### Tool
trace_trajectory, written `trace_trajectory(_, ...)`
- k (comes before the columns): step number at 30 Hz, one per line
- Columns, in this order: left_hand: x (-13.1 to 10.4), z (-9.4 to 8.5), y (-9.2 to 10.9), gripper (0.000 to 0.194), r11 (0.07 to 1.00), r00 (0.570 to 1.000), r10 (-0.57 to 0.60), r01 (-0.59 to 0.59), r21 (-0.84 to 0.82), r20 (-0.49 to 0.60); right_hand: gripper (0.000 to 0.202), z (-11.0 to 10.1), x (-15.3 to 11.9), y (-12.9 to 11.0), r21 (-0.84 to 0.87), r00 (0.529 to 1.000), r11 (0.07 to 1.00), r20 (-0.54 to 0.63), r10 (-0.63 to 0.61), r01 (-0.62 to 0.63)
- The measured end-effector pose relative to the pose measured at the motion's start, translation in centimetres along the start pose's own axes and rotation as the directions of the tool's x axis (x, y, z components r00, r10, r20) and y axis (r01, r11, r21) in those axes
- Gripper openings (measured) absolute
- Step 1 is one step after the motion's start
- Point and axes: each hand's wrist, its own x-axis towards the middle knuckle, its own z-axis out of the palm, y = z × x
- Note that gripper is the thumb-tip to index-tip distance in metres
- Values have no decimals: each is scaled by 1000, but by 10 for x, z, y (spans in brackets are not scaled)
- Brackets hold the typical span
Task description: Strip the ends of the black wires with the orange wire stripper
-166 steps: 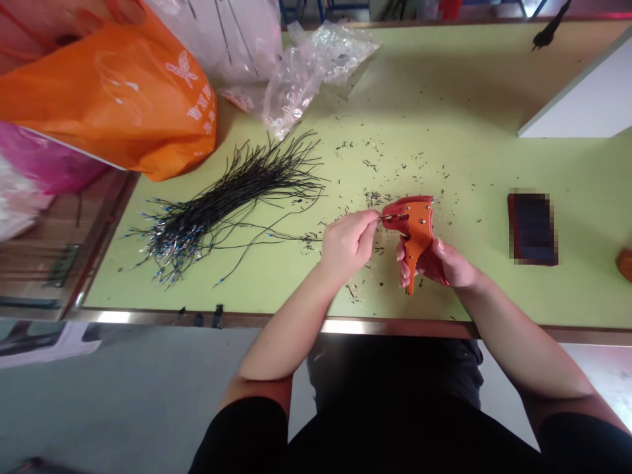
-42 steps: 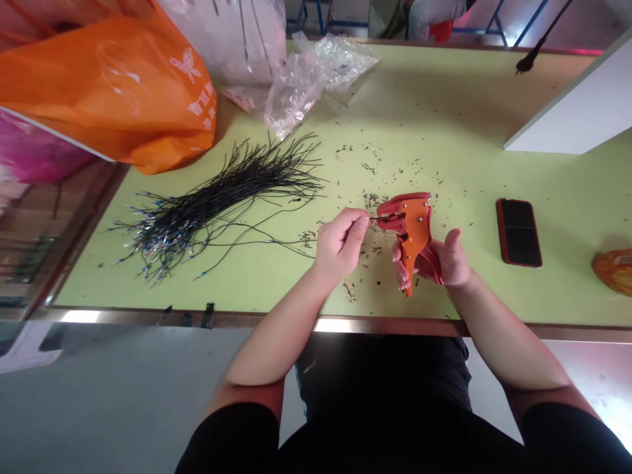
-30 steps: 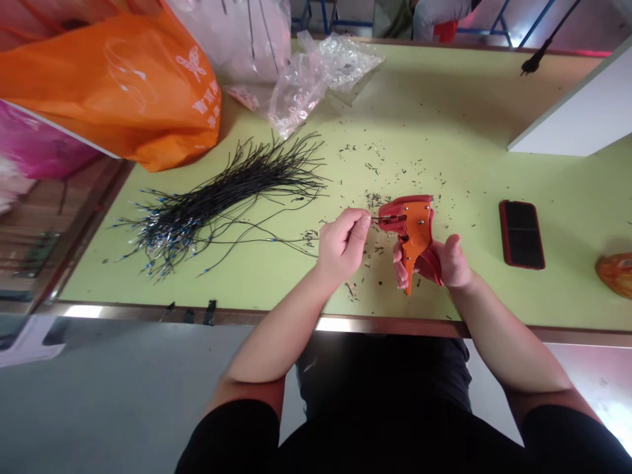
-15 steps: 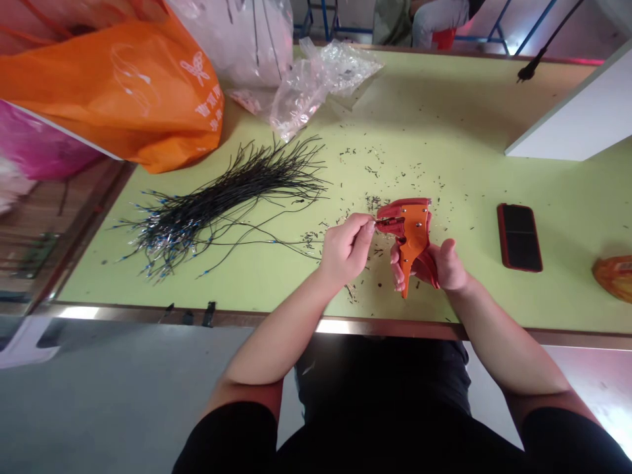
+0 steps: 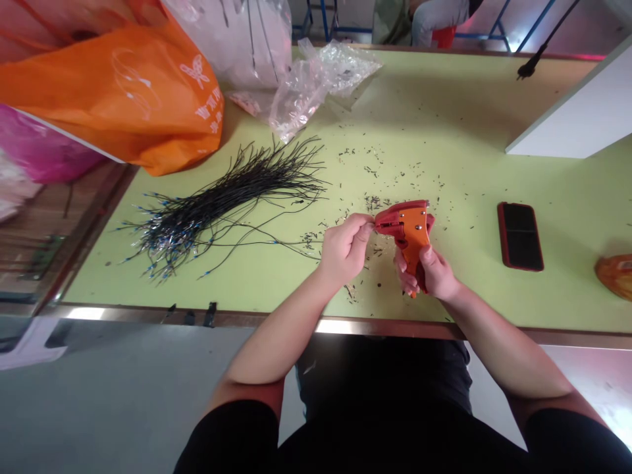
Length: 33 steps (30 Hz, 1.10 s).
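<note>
My right hand (image 5: pixel 434 271) is wrapped round the handles of a red and orange wire stripper (image 5: pixel 413 227), squeezed together. The jaws of the tool point left. Right at the jaws, my left hand (image 5: pixel 346 247) pinches a thin black wire (image 5: pixel 296 245) between thumb and forefinger; the wire's tip is hidden there. From that hand the wire trails left across the table toward a bundle of black wires (image 5: pixel 232 187). Many wires in the bundle carry small blue and silver ends on the left side.
Black insulation scraps (image 5: pixel 372 203) are scattered round my hands on the green table (image 5: pixel 444 131). A phone (image 5: pixel 521 237) lies to the right, near an orange object (image 5: pixel 615 275). Orange bag (image 5: pixel 168 99) and clear plastic bags (image 5: pixel 316 79) stand behind the bundle. A white panel (image 5: pixel 573 112) rises at right.
My right hand has closed on the stripper's handles, bringing them together, and its thumb has come down onto the tool. The jaws have closed. My left hand stays nearly in place.
</note>
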Motion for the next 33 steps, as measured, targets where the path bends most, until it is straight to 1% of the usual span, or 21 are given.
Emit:
trace_trajectory(3, 0, 2, 4, 32, 998, 1000, -12, 11, -61, -8, 70, 3, 1, 1, -19, 1000, 999, -2, -30, 30)
trace_trajectory(6, 1, 3, 7, 32, 977, 999, -15, 8, -214, -29, 82, 6, 2, -3, -9, 997, 998, 41, -69, 69)
trace_trajectory(8, 3, -1, 1, 33, 957, 998, -32, 17, -290, -47, 85, 5, -1, -13, 10, 990, 992, 63, -127, 126)
trace_trajectory(9, 5, -6, -5, 33, 948, 995, -58, 31, -317, -75, 82, 2, -3, -20, 32, 982, 983, 40, -183, 182)
trace_trajectory(10, 8, -12, -12, 33, 942, 989, -91, 48, -331, -118, 77, -3, -7, -30, 49, 969, 968, -8, -247, 248)
trace_trajectory(11, 11, -19, -20, 32, 932, 967, -146, 63, -357, -210, 69, -9, -11, -40, 68, 929, 932, -124, -347, 357)
trace_trajectory(12, 15, -25, -28, 32, 922, 940, -213, 103, -374, -267, 63, -16, -15, -49, 81, 889, 903, -236, -393, 421)
trace_trajectory(13, 17, -29, -34, 34, 926, 918, -240, 119, -359, -315, 58, -22, -17, -57, 62, 842, 880, -327, -429, 472)
trace_trajectory(14, 19, -31, -38, 35, 947, 907, -248, 153, -282, -340, 55, -27, -19, -61, 19, 806, 874, -396, -439, 485)
trace_trajectory(15, 19, -31, -38, 38, 969, 919, -230, 185, -166, -321, 56, -30, -18, -62, -21, 776, 866, -432, -459, 500)
trace_trajectory(16, 18, -27, -35, 40, 976, 933, -210, 181, -124, -293, 63, -29, -16, -59, -50, 771, 863, -426, -474, 503)
trace_trajectory(17, 16, -22, -30, 41, 984, 950, -174, 158, -82, -258, 70, -26, -13, -53, -60, 799, 883, -401, -449, 466)
trace_trajectory(18, 12, -16, -22, 37, 993, 979, -112, 118, 26, -173, 74, -19, -9, -44, -59, 831, 904, -370, -414, 424)
trace_trajectory(19, 8, -10, -14, 32, 994, 995, -17, 27, 105, -99, 77, -12, -5, -34, -52, 866, 920, -320, -383, 388)
trace_trajectory(21, 2, 0, 1, 23, 968, 993, 112, -103, 227, -29, 78, 4, 2, -16, -52, 917, 942, -216, -334, 331)
trace_trajectory(23, -2, 4, 10, 18, 935, 982, 187, -175, 308, -10, 81, 14, 6, -5, -50, 949, 965, -176, -261, 257)
trace_trajectory(25, -3, 4, 13, 16, 915, 975, 222, -208, 345, -1, 87, 17, 6, 0, -51, 965, 982, -181, -188, 181)
trace_trajectory(27, -3, 3, 13, 14, 908, 971, 237, -228, 351, 19, 91, 15, 5, 1, -58, 972, 989, -189, -143, 134)
trace_trajectory(30, -4, 3, 13, 11, 899, 969, 243, -245, 362, 54, 95, 10, 3, 2, -76, 976, 990, -174, -131, 119)
trace_trajectory(33, -4, 4, 15, 11, 896, 967, 250, -252, 365, 53, 97, 8, 3, 4, -84, 982, 991, -150, -118, 107)
